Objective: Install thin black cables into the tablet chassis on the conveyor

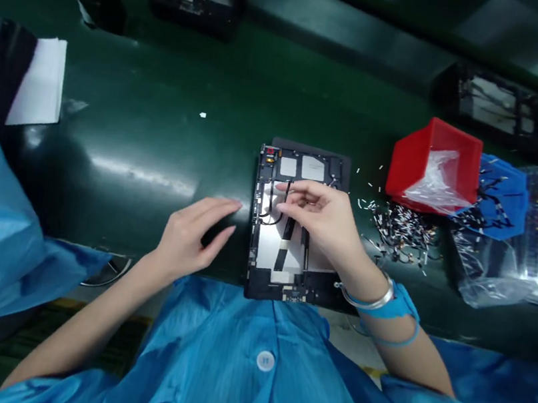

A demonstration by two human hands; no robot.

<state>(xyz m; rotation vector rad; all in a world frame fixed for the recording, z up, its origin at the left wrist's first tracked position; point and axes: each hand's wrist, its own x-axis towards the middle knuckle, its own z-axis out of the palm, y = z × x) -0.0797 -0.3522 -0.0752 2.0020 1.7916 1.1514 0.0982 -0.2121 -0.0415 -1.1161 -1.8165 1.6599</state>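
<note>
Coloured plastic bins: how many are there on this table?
2. The red bin stands to the right of the opened device, and the blue bin sits close beside it, farther right. I see no others, though some could be hidden.

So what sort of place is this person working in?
Probably an electronics assembly or repair workshop: an opened tablet-like device lies on a green bench, with a red bin and a pile of small parts nearby.

Worktop [161, 111]: green, glossy, light streak [144, 175] at nine o'clock (reflected). Floor [119, 344]: dark, yellow band [69, 304] near eight o'clock.
</note>
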